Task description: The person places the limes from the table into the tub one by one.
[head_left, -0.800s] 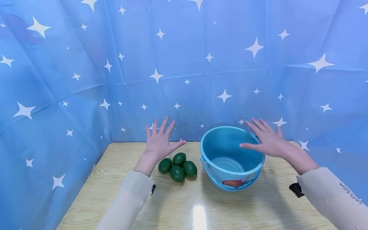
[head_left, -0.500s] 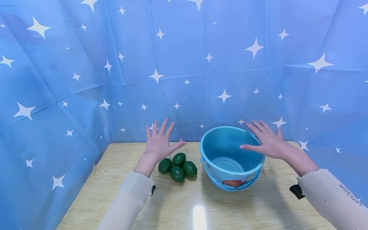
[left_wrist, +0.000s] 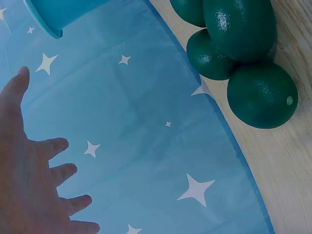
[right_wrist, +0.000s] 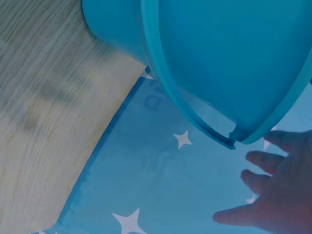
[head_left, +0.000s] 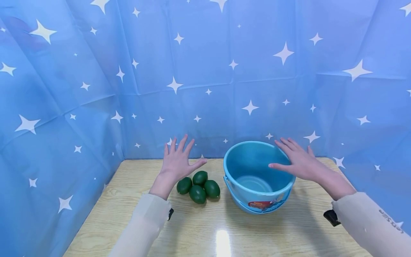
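Several dark green, smooth, egg-shaped fruits lie clustered on the table, some touching one another. My left hand hovers just behind and left of them, fingers spread and straight, holding nothing. In the left wrist view the fruits sit well apart from the hand, and one shows a small pale spot. A light blue bucket stands upright to the right of the fruits, with no contents visible. Over its right rim is my right hand, fingers extended, gripping nothing. In the right wrist view its fingers come close to the bucket's rim; contact cannot be told.
The bucket's blue handle hangs down in front, near a red label. The pale wood-grain table ends at a blue curtain with white stars, which stands behind and at both sides.
Both hands have sunk slightly lower in the head view, fingers still extended. The fruits and the bucket have not moved.
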A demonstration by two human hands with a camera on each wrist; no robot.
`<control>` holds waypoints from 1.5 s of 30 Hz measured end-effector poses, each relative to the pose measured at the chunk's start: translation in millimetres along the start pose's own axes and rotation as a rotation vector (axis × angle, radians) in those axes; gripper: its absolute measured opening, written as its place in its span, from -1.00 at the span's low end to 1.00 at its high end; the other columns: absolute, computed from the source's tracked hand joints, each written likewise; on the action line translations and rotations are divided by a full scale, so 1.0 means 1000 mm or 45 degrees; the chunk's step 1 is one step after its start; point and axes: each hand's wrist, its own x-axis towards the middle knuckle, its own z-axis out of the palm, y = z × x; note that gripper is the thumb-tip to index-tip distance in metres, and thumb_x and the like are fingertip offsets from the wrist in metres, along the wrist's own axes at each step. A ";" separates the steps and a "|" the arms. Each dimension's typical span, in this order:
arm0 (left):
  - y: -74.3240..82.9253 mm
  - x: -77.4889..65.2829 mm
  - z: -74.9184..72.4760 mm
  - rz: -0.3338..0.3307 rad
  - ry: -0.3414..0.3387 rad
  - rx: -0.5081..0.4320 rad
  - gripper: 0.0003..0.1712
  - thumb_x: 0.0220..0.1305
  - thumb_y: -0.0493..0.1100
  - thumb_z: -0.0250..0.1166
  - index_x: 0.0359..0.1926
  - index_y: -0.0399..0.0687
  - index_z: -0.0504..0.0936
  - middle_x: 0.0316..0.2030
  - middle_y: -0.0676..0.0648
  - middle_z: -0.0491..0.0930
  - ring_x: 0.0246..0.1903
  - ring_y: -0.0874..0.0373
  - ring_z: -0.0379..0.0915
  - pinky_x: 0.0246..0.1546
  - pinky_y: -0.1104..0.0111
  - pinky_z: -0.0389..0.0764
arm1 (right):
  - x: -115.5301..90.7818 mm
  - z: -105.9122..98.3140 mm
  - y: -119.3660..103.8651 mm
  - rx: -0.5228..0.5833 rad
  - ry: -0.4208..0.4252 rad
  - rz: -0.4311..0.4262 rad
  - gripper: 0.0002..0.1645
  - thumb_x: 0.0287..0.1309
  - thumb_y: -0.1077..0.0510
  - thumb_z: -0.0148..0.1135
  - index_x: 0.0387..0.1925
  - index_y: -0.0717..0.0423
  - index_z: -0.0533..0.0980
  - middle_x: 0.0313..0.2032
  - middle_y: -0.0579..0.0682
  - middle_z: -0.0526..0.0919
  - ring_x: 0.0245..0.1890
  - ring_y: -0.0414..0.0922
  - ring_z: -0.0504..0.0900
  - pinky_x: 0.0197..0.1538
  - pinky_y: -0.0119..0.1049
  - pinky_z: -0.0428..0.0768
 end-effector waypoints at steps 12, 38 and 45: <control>-0.002 -0.003 0.002 0.004 -0.007 0.018 0.06 0.18 0.63 -0.02 0.56 0.27 0.07 0.58 -0.05 -0.02 0.54 -0.22 -0.11 0.53 -0.19 -0.03 | -0.003 0.006 -0.001 0.014 0.008 -0.007 0.21 0.16 -0.46 0.20 0.56 0.15 0.01 0.53 0.34 0.01 0.52 0.39 -0.11 0.27 0.68 -0.25; -0.007 -0.010 0.008 0.036 -0.023 -0.004 0.02 0.23 0.59 0.00 0.55 0.20 0.11 0.52 -0.10 0.15 0.47 -0.21 0.11 0.50 -0.15 0.12 | -0.005 0.015 -0.007 0.023 0.079 -0.078 0.10 0.22 -0.37 0.22 0.51 0.22 0.13 0.50 0.34 0.10 0.43 0.43 0.11 0.29 0.46 0.30; -0.010 -0.013 0.013 0.027 -0.050 -0.020 0.03 0.24 0.58 0.01 0.55 0.15 0.13 0.51 -0.11 0.18 0.46 -0.22 0.12 0.50 -0.15 0.11 | -0.006 0.021 -0.007 0.035 0.071 -0.066 0.10 0.24 -0.38 0.19 0.52 0.22 0.09 0.51 0.33 0.08 0.44 0.43 0.11 0.29 0.46 0.30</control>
